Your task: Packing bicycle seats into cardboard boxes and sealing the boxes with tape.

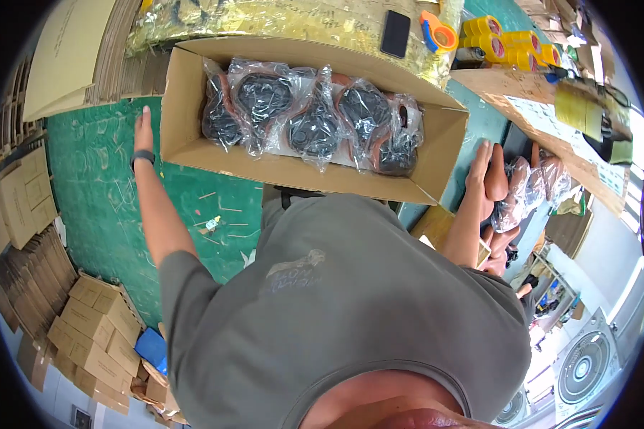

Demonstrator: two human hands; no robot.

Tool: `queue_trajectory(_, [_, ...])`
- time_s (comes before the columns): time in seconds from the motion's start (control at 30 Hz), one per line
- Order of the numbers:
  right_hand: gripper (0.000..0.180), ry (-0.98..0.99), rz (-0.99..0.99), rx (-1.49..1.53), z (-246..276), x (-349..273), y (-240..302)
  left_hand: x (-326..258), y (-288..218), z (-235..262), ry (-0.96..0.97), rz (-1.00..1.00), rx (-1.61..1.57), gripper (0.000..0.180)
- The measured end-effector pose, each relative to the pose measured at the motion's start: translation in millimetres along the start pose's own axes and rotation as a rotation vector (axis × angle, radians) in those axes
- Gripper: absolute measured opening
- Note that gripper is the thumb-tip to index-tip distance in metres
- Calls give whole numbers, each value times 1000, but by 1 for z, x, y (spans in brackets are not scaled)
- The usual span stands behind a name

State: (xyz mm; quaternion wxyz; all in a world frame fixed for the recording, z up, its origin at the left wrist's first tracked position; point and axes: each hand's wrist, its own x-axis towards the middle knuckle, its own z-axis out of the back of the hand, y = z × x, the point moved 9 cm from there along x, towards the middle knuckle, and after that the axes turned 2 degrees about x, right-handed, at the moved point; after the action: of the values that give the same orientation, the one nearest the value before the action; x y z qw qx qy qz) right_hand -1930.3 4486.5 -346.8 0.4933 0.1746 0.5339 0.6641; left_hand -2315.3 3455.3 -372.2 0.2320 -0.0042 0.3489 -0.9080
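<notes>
An open cardboard box lies in front of me. Inside it, in a row, are several black and reddish-brown rounded items, each wrapped in clear plastic; what they are I cannot make out. My left hand is just off the box's left end, fingers stretched out and nothing in it; a dark band circles the wrist. Beyond the box's right end, my right hand has its fingers straight, close beside smooth brown rounded pieces. Whether it touches them is unclear.
Behind the box, a plastic-covered table bears a phone and an orange-and-blue tape dispenser. Yellow tape rolls stand at far right. Flattened cardboard and stacked cartons line the left. Scraps litter the green floor.
</notes>
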Motion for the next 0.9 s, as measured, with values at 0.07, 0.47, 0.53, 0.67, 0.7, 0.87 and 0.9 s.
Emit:
queue_trajectory(0.07, [103,246,-384,103,-49,-27,-74,-2,31,-102,840,600,-579,112])
queue_trajectory(0.47, [113,42,185,-1177,-202,-84,-85,-91,-49,-231,240,-59,865,121])
queue_trajectory(0.53, [115,513,187,-1099,-184,-104,-94,-90,-58,-223,581,-119,826,137])
queue_trajectory(0.67, [127,1177,-4,-812,-148,-207,-37,-142,-65,-153,1268,-407,371,157])
queue_trajectory(0.7, [130,1318,147,-1062,-146,-232,-15,-159,-102,-139,1313,-526,446,158])
queue_trajectory(0.87, [135,456,829,-1121,-198,-133,48,-131,-217,-145,443,-1054,667,152])
queue_trajectory(0.9, [121,346,806,-1109,-207,-122,35,-135,-217,-164,304,-955,650,130])
